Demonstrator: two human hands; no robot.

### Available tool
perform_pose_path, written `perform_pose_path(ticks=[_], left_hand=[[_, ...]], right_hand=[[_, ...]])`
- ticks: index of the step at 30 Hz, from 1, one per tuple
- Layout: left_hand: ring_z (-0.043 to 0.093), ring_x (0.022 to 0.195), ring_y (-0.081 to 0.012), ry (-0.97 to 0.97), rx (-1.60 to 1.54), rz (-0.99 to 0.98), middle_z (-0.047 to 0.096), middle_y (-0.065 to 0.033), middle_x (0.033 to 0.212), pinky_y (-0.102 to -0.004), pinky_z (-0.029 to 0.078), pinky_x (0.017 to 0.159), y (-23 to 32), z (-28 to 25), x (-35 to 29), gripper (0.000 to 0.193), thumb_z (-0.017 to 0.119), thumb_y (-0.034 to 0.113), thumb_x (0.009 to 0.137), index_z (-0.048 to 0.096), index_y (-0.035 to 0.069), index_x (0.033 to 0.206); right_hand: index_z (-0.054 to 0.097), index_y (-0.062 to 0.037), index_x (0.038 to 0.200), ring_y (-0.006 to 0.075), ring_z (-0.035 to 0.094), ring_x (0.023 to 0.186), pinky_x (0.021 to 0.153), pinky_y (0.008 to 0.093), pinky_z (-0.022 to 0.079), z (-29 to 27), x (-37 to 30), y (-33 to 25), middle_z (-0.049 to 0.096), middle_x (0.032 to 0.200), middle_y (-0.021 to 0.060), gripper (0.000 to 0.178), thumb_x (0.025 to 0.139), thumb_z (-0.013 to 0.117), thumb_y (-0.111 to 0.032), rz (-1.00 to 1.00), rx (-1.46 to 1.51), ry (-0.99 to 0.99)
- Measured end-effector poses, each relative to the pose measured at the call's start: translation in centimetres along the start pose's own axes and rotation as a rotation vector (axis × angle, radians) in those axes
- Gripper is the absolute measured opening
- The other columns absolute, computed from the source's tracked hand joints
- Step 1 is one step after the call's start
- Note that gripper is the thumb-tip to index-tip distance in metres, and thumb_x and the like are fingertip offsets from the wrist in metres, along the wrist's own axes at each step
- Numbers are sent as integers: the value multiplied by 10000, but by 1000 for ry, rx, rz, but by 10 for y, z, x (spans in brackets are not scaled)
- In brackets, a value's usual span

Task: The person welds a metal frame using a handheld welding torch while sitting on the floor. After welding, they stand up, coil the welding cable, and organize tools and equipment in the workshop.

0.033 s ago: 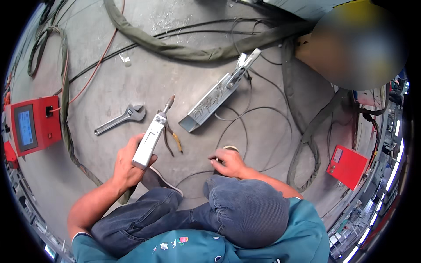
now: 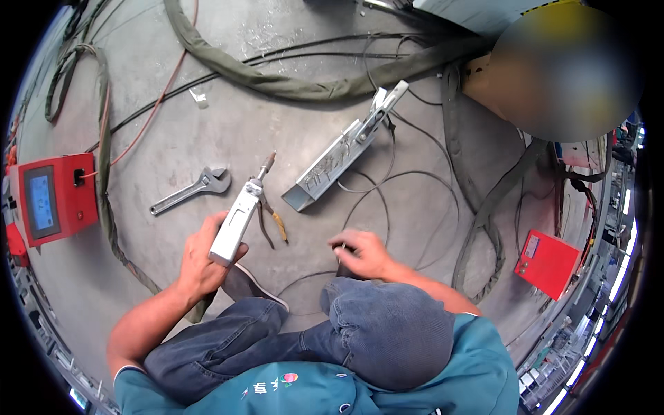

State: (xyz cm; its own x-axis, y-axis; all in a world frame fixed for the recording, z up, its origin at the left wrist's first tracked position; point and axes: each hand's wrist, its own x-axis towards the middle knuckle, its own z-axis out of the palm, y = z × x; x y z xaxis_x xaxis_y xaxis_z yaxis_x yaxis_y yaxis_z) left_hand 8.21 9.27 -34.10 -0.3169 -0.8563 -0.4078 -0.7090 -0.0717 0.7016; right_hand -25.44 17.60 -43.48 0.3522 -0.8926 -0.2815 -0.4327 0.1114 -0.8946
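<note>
My left hand [image 2: 204,259] is closed round a silver, box-shaped welding torch [image 2: 235,225] whose copper-coloured tip points up and away. Partly behind the torch, pliers [image 2: 279,223] with one yellow handle lie on the floor. An adjustable wrench [image 2: 190,190] rests to the left of the torch. In front of my right knee is my right hand [image 2: 363,254], fingers loosely bent and thumb apart, over what looks like a dark shoe. No held thing can be made out there. Farther off lies a long metal channel piece [image 2: 328,169] with clamp-like parts at its far end.
A red box with a screen [image 2: 62,197] stands at the left. Another red box [image 2: 550,263] is at the right. A thick sleeved cable [image 2: 277,81] crosses the floor at the back, and thin dark cables [image 2: 387,207] loop near the metal channel. A blurred round patch hides the upper right.
My right hand has shifted slightly forward, covering the pale round edge that showed beyond it. The left hand keeps the torch in nearly the same place.
</note>
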Motion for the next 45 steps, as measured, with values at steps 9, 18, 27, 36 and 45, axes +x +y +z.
perform_pose_path(ticks=[9,18,27,36,45], left_hand=[[660,975,-431,123,44,-21,687,-230,1022,-464,516,824,-12,-6,24,554,761,242,875,491,45,1317],[700,939,-344,248,-135,-2,715,-176,1000,-413,539,830,-45,-28,68,460,758,152,782,599,49,1200],[714,952,-312,349,-88,-19,727,-150,1020,-386,554,850,-7,-123,35,537,789,156,714,640,67,1223],[730,941,-311,487,-88,329,726,-156,1073,-366,579,816,207,-283,-129,599,794,98,699,625,7,1267],[708,1004,-329,256,-205,697,676,-163,1232,-385,566,848,466,-387,-240,487,640,155,839,611,57,1316]], right_hand=[[701,-97,964,146,612,615,463,265,467,-112,44,-296,659,879,59,208,759,691,-60,-901,-141,60],[649,-96,887,204,613,626,480,337,474,-159,23,-398,579,767,28,116,779,641,-139,-1012,-478,240],[685,-103,949,198,686,705,542,334,526,-206,50,-431,679,884,36,166,790,643,-114,-702,-489,130],[613,-28,1290,267,708,991,903,402,555,-116,15,-495,708,1136,148,475,860,702,-207,212,-137,-514],[532,-29,1359,262,629,1180,976,374,503,-84,-50,-694,646,1254,152,484,916,681,-151,-274,398,-312]])
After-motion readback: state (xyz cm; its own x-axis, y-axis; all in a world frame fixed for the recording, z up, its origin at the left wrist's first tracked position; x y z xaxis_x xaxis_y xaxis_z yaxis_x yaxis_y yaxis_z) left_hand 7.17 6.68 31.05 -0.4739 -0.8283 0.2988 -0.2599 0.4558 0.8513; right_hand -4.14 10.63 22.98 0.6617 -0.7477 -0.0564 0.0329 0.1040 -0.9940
